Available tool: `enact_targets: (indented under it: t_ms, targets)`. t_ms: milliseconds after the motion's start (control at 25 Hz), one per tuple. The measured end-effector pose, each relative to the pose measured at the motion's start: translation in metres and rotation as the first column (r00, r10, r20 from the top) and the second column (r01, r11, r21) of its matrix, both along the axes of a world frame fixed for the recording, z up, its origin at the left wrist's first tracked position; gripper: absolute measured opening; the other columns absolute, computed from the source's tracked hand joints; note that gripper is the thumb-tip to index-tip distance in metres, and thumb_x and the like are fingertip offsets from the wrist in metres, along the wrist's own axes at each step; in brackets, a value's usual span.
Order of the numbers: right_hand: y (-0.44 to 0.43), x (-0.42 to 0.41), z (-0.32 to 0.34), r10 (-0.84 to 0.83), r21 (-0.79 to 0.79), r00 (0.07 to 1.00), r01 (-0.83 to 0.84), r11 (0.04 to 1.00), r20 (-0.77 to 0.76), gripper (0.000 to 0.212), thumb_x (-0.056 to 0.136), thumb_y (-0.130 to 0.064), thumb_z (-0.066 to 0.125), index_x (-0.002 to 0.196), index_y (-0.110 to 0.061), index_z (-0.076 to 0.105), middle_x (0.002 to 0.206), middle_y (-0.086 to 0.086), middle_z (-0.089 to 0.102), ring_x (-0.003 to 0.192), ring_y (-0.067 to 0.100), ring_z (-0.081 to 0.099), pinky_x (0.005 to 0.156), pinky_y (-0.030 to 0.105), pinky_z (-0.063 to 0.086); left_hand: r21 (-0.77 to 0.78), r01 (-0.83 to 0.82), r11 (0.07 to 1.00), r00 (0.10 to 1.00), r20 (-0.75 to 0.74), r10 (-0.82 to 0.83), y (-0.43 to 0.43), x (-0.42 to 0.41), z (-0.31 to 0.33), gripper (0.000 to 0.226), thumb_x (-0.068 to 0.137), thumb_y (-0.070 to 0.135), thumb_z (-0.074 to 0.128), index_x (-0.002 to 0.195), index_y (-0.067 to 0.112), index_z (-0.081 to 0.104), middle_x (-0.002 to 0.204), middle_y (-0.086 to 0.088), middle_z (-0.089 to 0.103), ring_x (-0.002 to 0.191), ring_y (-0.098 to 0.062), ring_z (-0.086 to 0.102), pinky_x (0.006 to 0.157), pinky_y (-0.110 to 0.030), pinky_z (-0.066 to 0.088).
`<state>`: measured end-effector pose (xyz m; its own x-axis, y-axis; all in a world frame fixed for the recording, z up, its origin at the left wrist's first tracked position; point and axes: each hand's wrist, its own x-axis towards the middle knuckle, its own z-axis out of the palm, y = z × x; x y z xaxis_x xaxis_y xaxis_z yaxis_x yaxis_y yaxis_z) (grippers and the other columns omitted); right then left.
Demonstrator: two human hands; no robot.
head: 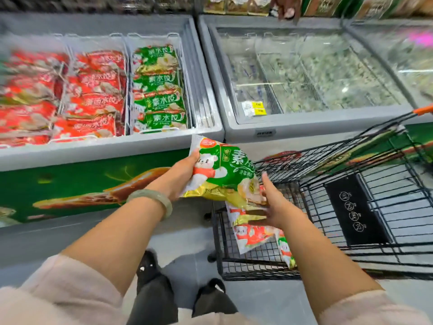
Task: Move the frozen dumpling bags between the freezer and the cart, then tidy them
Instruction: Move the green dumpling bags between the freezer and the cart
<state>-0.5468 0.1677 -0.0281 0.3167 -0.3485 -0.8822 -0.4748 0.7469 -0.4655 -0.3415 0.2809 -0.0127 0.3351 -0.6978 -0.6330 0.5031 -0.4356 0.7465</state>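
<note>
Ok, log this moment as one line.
left hand grips green plastic dumpling bag | right hand touches red-and-white plastic bag in black wire cart | grey chest freezer open

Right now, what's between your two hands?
The green dumpling bag lies between the left hand, which grips its edge, and the right hand. The head view shows it.

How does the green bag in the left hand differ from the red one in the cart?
The green bag is held up by the left hand; the red bag lies in the cart. The green bag's print is green and gold, the red bag's red and white. Both show a bear.
</note>
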Motion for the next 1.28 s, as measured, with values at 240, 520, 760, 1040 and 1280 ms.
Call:
enact_targets:
  t_ms: [240, 520, 760, 1040, 1280]
  targets:
    - [0.033, 0.088, -0.008, -0.127, -0.093, 0.992, 0.128, 0.987, 0.02, 0.046, 0.095, -0.052, 0.041, 0.086, -0.015, 0.067, 0.063, 0.002, 0.073, 0.05, 0.017, 0.067, 0.052, 0.03, 0.055, 0.022, 0.021, 1.0, 0.991, -0.134, -0.018, 0.04, 0.096, 0.008, 0.044, 0.102, 0.042, 0.028, 0.102, 0.013, 0.062, 0.112, -0.001, 0.066, 0.085, -0.015, 0.072, 0.078, -0.019, 0.054]
    - [0.058, 0.203, -0.012, -0.139, -0.257, 0.983, 0.166, 0.952, 0.122, 0.035, 0.1, -0.038, 0.039, 0.1, -0.016, 0.066, 0.08, 0.002, 0.075, 0.062, 0.015, 0.07, 0.051, 0.024, 0.054, 0.199, 0.021, 0.98, 0.999, 0.034, -0.028, 0.077, 0.201, 0.009, 0.056, 0.104, 0.036, 0.023, 0.112, -0.012, 0.051, 0.115, -0.037, 0.055, 0.111, -0.045, 0.057, 0.099, -0.036, 0.047]
    - [0.072, 0.273, -0.012, 0.018, -0.276, 1.0, -0.017, 0.961, 0.004, 0.033, 0.097, -0.039, 0.042, 0.092, -0.017, 0.066, 0.085, 0.001, 0.071, 0.074, 0.017, 0.066, 0.062, 0.028, 0.055, 0.249, 0.009, 0.968, 0.999, 0.036, -0.018, 0.096, 0.271, -0.013, 0.036, 0.105, 0.019, 0.025, 0.116, -0.004, 0.051, 0.114, -0.015, 0.059, 0.106, -0.026, 0.062, 0.059, -0.014, 0.053]
    - [0.024, 0.327, -0.007, 0.062, -0.312, 0.993, -0.091, 0.946, -0.104, 0.029, 0.098, -0.031, 0.041, 0.079, -0.017, 0.058, 0.077, 0.002, 0.063, 0.068, 0.016, 0.058, 0.057, 0.029, 0.049, 0.404, 0.069, 0.912, 0.984, 0.125, -0.13, 0.071, 0.319, -0.027, 0.037, 0.098, 0.019, 0.036, 0.085, -0.006, 0.061, 0.065, -0.012, 0.065, 0.061, -0.02, 0.059, 0.06, -0.027, 0.052]
    - [-0.058, 0.392, -0.034, 0.139, -0.312, 0.976, -0.186, 0.932, -0.169, 0.034, 0.1, -0.036, 0.037, 0.077, -0.018, 0.054, 0.067, 0.002, 0.054, 0.057, 0.015, 0.045, 0.054, 0.021, 0.031, 0.424, 0.009, 0.905, 0.987, 0.14, -0.076, -0.003, 0.37, -0.046, 0.032, 0.097, 0.031, 0.046, 0.094, 0.007, 0.065, 0.1, -0.013, 0.07, 0.079, -0.021, 0.061, 0.076, -0.029, 0.05]
